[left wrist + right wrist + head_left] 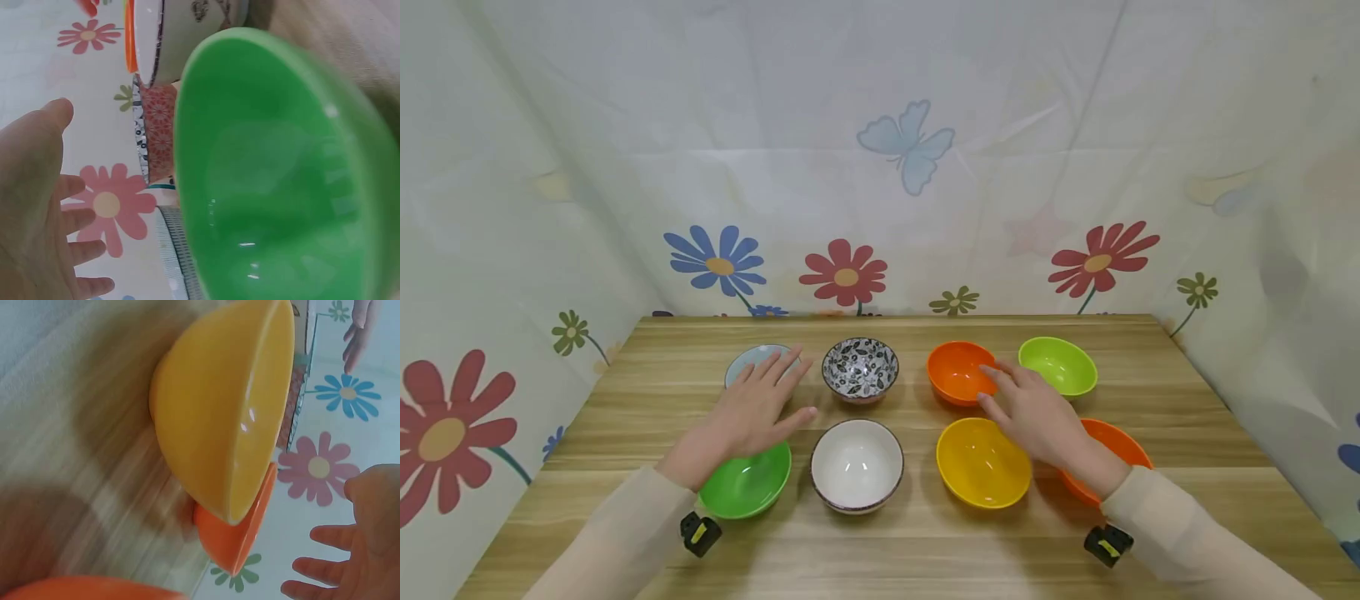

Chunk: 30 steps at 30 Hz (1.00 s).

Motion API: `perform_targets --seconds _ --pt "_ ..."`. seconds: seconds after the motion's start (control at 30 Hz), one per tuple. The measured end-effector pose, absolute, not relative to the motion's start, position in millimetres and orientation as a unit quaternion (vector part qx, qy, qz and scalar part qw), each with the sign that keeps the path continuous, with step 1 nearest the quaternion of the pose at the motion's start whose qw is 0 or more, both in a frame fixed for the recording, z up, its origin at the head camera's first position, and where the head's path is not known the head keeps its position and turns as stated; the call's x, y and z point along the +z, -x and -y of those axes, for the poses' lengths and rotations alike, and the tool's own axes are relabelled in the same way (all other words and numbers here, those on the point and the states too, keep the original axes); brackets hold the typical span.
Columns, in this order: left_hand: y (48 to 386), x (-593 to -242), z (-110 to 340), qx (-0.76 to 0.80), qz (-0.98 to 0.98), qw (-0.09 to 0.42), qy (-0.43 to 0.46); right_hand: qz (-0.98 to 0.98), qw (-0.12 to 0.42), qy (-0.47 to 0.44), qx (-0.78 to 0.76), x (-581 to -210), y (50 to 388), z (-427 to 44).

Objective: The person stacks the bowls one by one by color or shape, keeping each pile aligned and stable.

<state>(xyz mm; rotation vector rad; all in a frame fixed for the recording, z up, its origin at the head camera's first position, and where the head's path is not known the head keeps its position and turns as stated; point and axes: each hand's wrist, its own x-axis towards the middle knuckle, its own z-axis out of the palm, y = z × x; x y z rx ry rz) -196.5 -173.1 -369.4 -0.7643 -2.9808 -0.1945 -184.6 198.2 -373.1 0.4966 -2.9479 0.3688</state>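
Note:
My left hand (758, 410) hovers with spread fingers over the green bowl (751, 483) and partly covers a pale blue bowl (747, 363) behind it. To its right stand a black-and-white patterned bowl (860, 369) and a white bowl (857, 463) with a dark rim. My right hand (1033, 410) is held above the bowls with fingers apart, its fingertips over the edge of an orange bowl (957, 372). Near it are a yellow bowl (983, 463), a lime-green bowl (1058, 367) and a second orange bowl (1116, 442), partly hidden under the wrist. Neither hand holds anything.
The bowls stand in two rows on a wood-grain table (880, 554). A white curtain (790, 183) printed with flowers and a butterfly hangs behind and along both sides. Black wrist cameras show below both sleeves.

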Motion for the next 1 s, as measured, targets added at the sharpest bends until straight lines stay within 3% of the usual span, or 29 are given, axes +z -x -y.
perform_targets --seconds 0.67,1.0 --pt "179 -389 195 -0.072 0.953 0.129 0.266 0.945 0.160 -0.240 0.157 -380 175 -153" --pt "175 -388 206 -0.075 0.960 0.132 0.236 0.929 0.178 -0.267 0.185 -387 173 -137"
